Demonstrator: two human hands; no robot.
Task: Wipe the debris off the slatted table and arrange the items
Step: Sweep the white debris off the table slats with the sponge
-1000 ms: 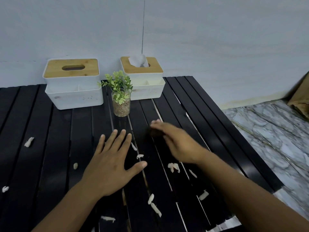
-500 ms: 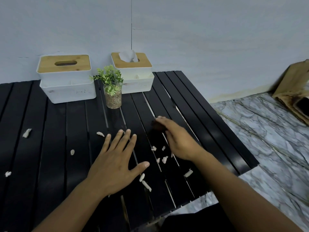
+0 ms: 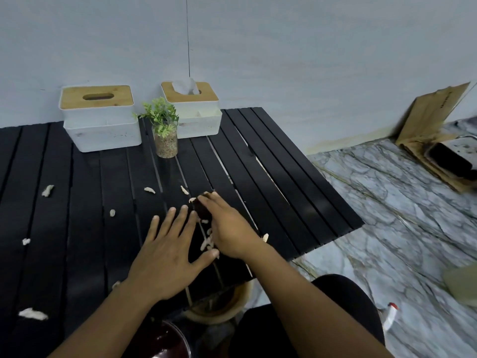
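Hiding under the right hand: a dark, indistinct object.

The right hand, gripping a dark cloth, drew nearer the table's near edge, bunching debris beside the left hand's thumb. The view dropped, exposing a bowl below.

Black slatted table strewn with small whitish debris scraps, two white wood-lidded tissue boxes at the far edge, small glass-potted green plant between them
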